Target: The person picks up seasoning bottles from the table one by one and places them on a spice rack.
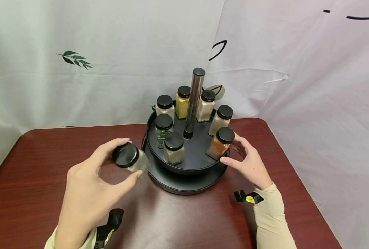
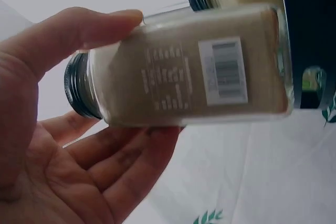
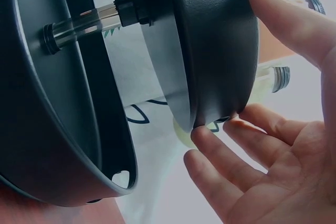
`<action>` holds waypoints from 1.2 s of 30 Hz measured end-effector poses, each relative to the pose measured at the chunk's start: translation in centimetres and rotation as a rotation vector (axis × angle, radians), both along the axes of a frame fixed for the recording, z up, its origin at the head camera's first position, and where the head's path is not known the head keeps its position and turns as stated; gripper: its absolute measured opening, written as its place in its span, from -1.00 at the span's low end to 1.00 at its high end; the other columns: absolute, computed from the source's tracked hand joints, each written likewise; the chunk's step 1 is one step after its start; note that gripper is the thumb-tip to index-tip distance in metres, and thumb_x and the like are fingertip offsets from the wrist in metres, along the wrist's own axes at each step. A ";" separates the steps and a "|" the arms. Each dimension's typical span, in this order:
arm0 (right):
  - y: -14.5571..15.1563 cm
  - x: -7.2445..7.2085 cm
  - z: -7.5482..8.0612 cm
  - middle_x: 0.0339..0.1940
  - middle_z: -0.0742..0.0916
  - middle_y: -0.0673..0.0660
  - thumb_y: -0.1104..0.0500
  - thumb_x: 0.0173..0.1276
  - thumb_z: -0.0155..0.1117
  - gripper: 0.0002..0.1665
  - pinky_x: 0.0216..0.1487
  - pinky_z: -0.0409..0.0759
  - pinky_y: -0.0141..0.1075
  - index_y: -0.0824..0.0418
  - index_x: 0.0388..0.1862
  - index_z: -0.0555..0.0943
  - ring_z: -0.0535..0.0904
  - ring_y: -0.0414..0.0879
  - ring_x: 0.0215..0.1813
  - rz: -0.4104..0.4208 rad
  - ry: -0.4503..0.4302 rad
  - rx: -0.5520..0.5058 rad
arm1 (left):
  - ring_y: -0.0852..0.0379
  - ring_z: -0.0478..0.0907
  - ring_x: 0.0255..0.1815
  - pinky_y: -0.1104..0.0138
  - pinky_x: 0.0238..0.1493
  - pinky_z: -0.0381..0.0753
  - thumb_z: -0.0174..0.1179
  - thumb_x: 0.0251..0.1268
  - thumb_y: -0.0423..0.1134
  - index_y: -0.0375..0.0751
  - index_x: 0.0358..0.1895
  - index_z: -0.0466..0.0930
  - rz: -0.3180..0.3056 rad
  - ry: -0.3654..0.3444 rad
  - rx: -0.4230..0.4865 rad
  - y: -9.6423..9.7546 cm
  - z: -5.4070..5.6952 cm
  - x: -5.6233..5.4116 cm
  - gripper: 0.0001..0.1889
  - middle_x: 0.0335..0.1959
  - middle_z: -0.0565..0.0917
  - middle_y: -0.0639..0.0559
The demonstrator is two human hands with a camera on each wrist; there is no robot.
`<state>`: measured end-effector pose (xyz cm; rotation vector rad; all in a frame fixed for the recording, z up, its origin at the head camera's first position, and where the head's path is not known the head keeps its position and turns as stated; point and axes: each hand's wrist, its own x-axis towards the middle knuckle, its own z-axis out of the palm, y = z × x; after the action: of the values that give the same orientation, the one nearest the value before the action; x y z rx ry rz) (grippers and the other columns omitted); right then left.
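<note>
My left hand [image 1: 89,185] holds a glass spice jar [image 1: 126,155] with a black screw lid, at the left of a black two-tier round spice rack [image 1: 196,150]. The left wrist view shows thumb and fingers on opposite sides of this jar [image 2: 173,77], with light brown powder and a barcode label inside its outline. At the rack's right side, my right hand [image 1: 249,164] grips the upper tray's rim, beside a jar of orange powder [image 1: 219,144]. In the right wrist view, thumb and fingertips sit spread along the wall of the upper tray [image 3: 223,45].
Several black-lidded jars ring the upper tray, among them a green herb jar [image 1: 164,130], a yellow powder jar [image 1: 182,102] and a beige one [image 1: 174,148]. A tall post [image 1: 194,102] rises mid-tray. The lower tray [image 1: 184,187] rests on the reddish-brown table [image 1: 184,221]; a white curtain [image 1: 116,90] hangs behind.
</note>
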<state>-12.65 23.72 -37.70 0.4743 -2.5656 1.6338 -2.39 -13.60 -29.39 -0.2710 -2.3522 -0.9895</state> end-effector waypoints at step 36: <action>0.0 -0.1 -0.1 0.27 0.61 0.06 0.24 0.19 0.56 -0.16 0.34 0.43 -0.35 0.07 0.43 0.42 0.54 -0.12 0.28 -0.007 -0.007 -0.002 | 0.21 0.62 -0.27 0.34 -0.15 0.63 0.58 0.01 -0.16 -0.20 0.16 0.44 -0.713 0.004 -0.453 7.9 5.0 -8.2 -0.34 -0.13 0.69 0.07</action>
<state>-12.80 23.76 -37.76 0.4598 -2.5672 1.6394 -10.55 -5.68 -24.36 -1.3505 -2.4903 -0.7107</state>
